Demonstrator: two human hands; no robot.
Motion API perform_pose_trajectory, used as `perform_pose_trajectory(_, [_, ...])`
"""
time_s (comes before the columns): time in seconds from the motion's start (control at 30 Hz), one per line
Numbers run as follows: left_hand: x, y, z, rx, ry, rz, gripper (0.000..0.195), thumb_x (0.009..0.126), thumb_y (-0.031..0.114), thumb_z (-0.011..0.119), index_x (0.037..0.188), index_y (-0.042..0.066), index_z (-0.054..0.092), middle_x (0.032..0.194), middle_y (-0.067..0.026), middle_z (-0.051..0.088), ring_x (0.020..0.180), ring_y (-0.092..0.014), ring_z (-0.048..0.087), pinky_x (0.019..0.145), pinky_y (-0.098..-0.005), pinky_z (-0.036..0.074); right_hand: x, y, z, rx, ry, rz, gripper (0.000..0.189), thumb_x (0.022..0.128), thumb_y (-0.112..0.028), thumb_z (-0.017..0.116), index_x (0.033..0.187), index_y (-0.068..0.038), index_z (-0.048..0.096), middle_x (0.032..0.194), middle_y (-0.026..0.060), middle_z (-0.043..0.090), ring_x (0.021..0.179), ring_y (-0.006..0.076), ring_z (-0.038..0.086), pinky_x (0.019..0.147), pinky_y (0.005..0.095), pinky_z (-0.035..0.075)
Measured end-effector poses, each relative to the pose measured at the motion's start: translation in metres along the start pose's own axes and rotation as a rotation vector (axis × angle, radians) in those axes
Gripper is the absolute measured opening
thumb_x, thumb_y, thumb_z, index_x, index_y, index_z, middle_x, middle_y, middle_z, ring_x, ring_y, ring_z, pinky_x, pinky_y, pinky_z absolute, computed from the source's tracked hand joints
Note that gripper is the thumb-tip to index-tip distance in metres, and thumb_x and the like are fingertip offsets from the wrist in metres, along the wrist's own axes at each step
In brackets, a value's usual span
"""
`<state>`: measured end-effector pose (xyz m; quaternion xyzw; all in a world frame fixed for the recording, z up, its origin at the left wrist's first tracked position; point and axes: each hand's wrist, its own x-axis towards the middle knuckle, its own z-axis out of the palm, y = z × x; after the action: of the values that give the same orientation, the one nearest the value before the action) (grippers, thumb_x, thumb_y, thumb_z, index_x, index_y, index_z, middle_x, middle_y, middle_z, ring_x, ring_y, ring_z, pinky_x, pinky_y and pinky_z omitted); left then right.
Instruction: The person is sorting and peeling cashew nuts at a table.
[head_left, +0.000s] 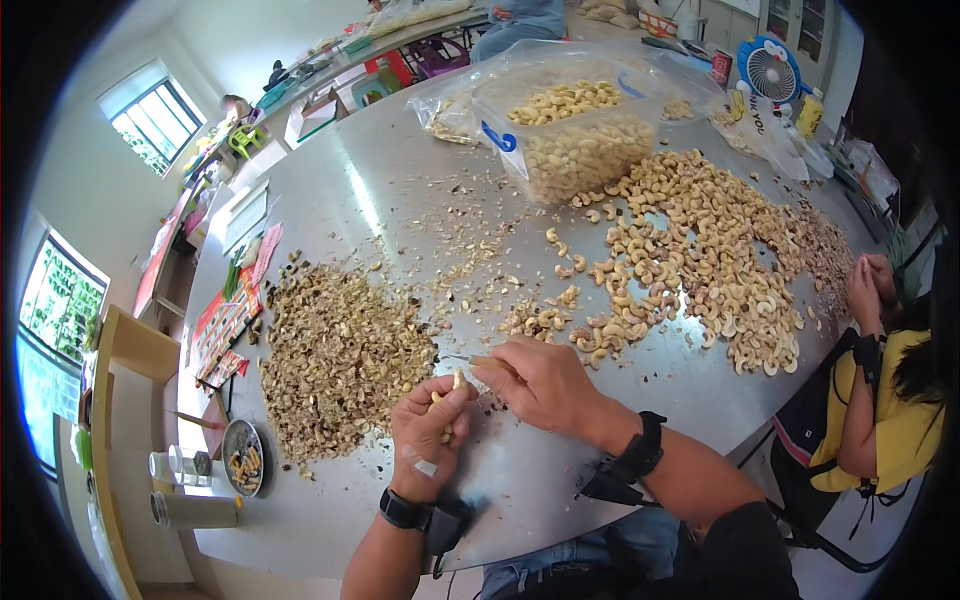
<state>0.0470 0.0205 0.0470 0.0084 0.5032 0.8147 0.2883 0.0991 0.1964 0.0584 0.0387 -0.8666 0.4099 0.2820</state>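
Note:
My left hand (431, 435) is closed around a few cashew nuts. One pale cashew (459, 377) pokes up between its thumb and forefinger. A strip of white tape sits near the wrist. In my right hand (551, 386) is a small knife (487, 363) with a light handle, its thin blade pointing left, just above the held nut. Left of my hands lies a wide heap of nut skins and broken bits (341, 360). A large spread of cashews (697, 255) covers the table to the right, with a small cluster of pieces (536, 319) just beyond my right hand.
A clear plastic box of cashews (581, 142) stands at the back of the metal table (315, 202). At left are a metal dish of cigarette butts (243, 459) and a metal cup (196, 510). A co-worker in yellow (904, 397) sits at right. A blue fan (770, 69) is far right.

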Motion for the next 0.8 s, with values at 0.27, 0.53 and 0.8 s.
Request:
perform_pose_trajectory(0.27, [0.0,0.012,0.0,0.065,0.031,0.048,0.014,0.089,0.009,0.064,0.097,-0.002,0.064,0.074,-0.006,0.061,0.047,-0.006,0.045,0.041,-0.0193,0.031,-0.002,0.001,-0.003,-0.038,-0.066,-0.116,0.015,0.086,-0.021,0.065,0.083,-0.006,0.064,0.073,0.0087,0.056,0.062,0.0288,0.058,0.053,0.038,0.046])
perform_pose_trajectory(0.53, [-0.001,0.012,-0.001,0.017,0.008,0.028,0.013,0.087,0.006,0.067,0.096,-0.003,0.065,0.08,-0.0109,0.067,0.047,-0.008,0.049,0.039,-0.0196,0.033,-0.004,0.004,-0.002,-0.033,-0.09,-0.126,0.014,0.085,-0.02,0.066,0.081,-0.007,0.063,0.072,0.0081,0.055,0.062,0.0289,0.058,0.052,0.0386,0.046])
perform_pose_trajectory(0.8, [-0.003,0.012,-0.001,0.061,-0.016,0.051,0.013,0.088,0.007,0.067,0.095,-0.003,0.065,0.081,-0.0108,0.067,0.047,-0.008,0.049,0.04,-0.0189,0.034,0.0,0.003,0.0,-0.204,0.05,-0.069,0.016,0.086,-0.019,0.065,0.078,-0.006,0.062,0.072,0.0083,0.055,0.061,0.0292,0.058,0.052,0.038,0.046])
